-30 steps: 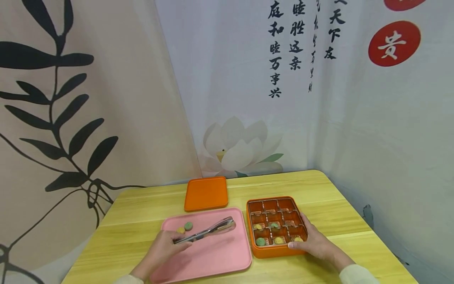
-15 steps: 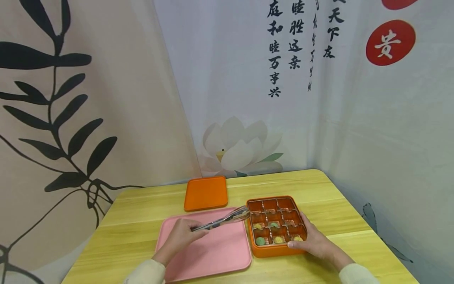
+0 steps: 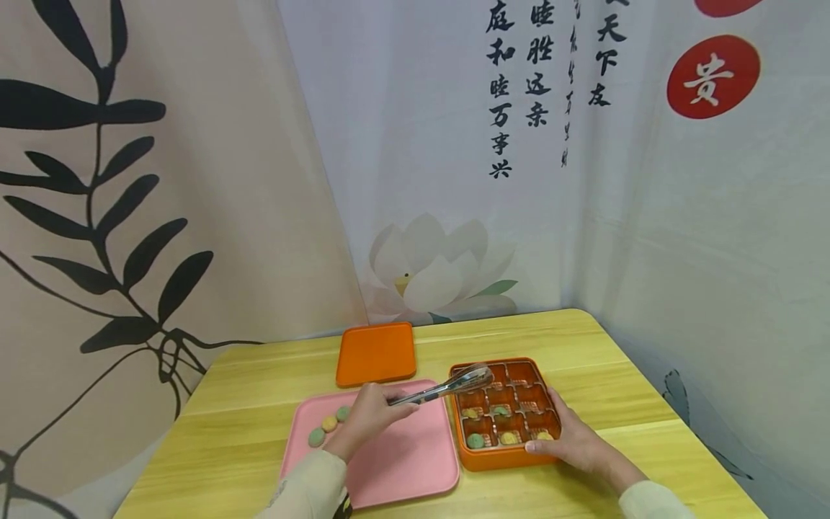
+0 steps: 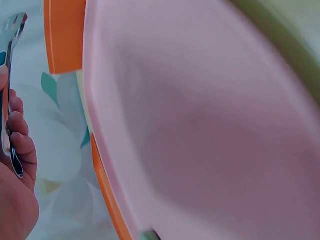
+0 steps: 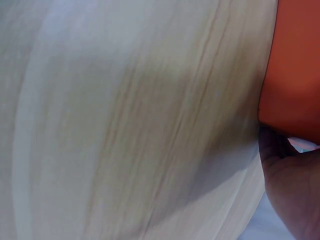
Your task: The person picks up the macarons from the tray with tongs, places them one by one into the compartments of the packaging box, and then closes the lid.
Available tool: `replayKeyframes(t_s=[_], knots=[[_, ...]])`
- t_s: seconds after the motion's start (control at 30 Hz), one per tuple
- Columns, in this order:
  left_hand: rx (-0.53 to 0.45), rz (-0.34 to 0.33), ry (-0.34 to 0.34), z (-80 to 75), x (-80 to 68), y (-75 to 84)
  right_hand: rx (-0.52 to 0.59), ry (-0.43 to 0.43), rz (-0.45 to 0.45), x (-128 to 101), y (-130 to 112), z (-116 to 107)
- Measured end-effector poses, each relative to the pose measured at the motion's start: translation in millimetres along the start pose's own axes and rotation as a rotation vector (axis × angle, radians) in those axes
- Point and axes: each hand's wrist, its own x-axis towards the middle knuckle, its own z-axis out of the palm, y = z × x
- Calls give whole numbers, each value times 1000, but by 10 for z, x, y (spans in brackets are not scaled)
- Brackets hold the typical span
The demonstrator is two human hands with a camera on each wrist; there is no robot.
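Note:
In the head view my left hand point(image 3: 369, 417) grips metal tongs point(image 3: 441, 389) above the pink tray point(image 3: 402, 476). The tongs' tips reach over the back-left compartment of an orange divided box point(image 3: 496, 460); I cannot tell whether they hold anything. Curled fingers wrap the tongs' handle in the left wrist view. My right hand point(image 3: 577, 440) holds the box at its front right corner, thumb on the front wall. Green and yellow cookies, such as a green cookie point(image 3: 476, 440), fill the front row and part of the middle row. On the tray lie a yellow cookie point(image 3: 329, 423) and green cookies point(image 3: 316, 437).
Behind the tray lies a flat orange lid point(image 3: 376, 353). All of this stands on a light wooden table point(image 3: 642, 432), with a printed curtain point(image 3: 428, 144) hanging along its back and right sides.
My left hand has moved right and away from me, carrying the tongs from over the tray to over the box. Cookies on the tray have come into sight. The right hand stays on the box.

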Motion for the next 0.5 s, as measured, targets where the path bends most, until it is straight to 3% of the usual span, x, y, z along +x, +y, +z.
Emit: replayKeyframes(t_s=[0.33, 0.5], knots=[[5, 101, -12, 418, 270, 207, 55, 0, -18, 22, 8, -7], [27, 113, -12, 553, 339, 268, 44, -8, -43, 20, 18, -16]])
